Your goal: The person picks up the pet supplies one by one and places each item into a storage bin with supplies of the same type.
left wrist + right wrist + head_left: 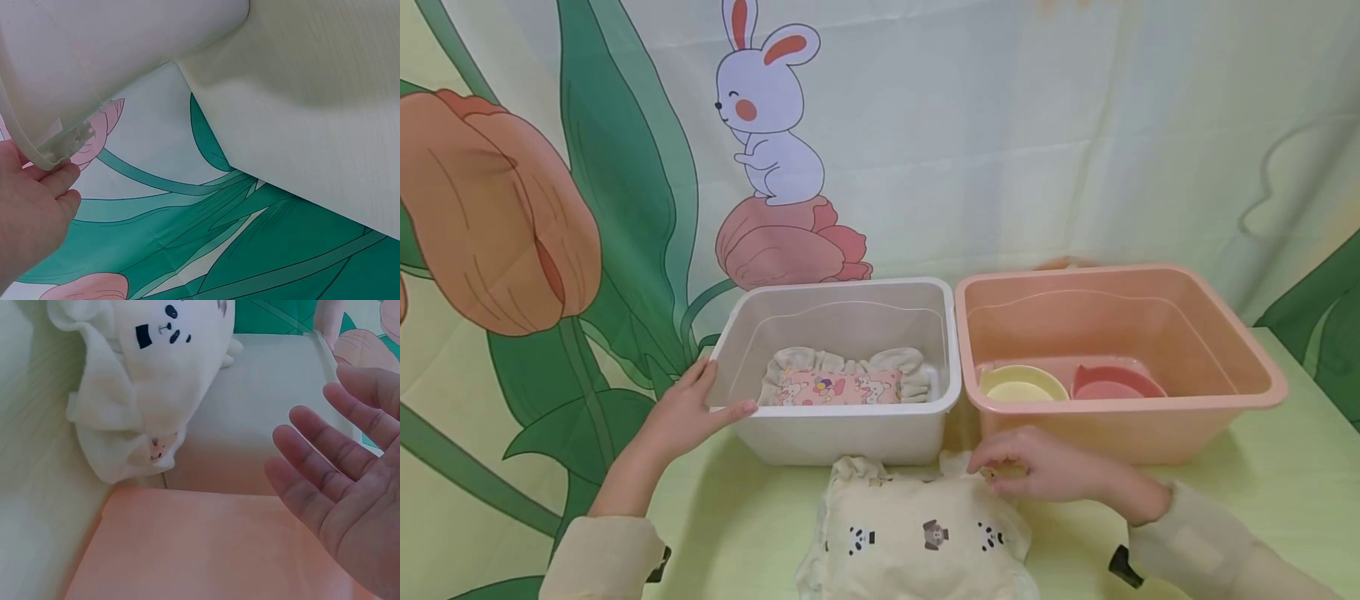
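Observation:
At the white tub (pixel 842 440), my left hand (pixel 688 421) grips the left front corner of the rim. The left wrist view shows its fingers (pixel 61 181) curled against the rim's edge. Inside that tub lies a pink patterned little pillow (pixel 838 388) with a cream ruffled edge. My right hand (pixel 1048 467) hovers by the upper right corner of a cream ruffled pillow (pixel 898 560) with animal faces, which lies in front of the tubs. In the right wrist view this hand's fingers are spread and loosely bent, apart from the pillow, with nothing held.
A peach tub (pixel 1217 427) stands right beside the white one, behind my right hand. A yellow dish (pixel 1022 383) and a red dish (pixel 1117 383) lie in it. Behind the pale green table (pixel 722 533) hangs a printed curtain (pixel 1000 150) with a rabbit and tulips.

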Available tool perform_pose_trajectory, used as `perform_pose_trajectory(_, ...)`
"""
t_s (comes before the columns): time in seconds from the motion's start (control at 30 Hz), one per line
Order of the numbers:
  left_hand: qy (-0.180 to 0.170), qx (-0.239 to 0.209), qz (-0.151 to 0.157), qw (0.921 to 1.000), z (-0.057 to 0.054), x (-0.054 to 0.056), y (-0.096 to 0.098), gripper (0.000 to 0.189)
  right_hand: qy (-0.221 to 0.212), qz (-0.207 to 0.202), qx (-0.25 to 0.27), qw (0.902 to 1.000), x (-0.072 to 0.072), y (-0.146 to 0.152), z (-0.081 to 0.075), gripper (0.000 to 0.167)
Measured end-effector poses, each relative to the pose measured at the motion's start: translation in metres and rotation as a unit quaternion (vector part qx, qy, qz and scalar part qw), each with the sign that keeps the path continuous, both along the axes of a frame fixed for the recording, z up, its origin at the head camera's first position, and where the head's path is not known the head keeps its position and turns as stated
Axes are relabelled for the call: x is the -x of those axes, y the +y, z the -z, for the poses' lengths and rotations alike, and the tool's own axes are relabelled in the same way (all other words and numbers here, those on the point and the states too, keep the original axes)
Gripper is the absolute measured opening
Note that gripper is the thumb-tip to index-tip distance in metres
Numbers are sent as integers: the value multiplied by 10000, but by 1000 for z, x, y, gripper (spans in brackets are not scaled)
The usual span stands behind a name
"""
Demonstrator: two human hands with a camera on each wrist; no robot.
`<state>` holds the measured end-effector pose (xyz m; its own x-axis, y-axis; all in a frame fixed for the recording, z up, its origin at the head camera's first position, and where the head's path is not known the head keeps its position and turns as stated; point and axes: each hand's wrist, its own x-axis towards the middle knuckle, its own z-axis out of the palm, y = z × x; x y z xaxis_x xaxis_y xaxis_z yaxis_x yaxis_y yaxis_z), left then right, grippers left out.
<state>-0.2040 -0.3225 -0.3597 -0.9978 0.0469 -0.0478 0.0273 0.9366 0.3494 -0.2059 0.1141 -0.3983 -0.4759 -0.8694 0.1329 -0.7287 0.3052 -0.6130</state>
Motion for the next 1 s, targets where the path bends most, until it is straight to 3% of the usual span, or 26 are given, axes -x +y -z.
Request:
perform_pose_trajectory(0.63, -34, 11, 5, 10000, -2, -1, 1, 98, 151, 115, -473, 9987, -4, -5, 22, 39)
perform_pose_trajectory(1.0, -42, 12, 19, 10000, -1, -1, 1, 97, 9, 180, -779, 9968, -8, -9, 27, 47)
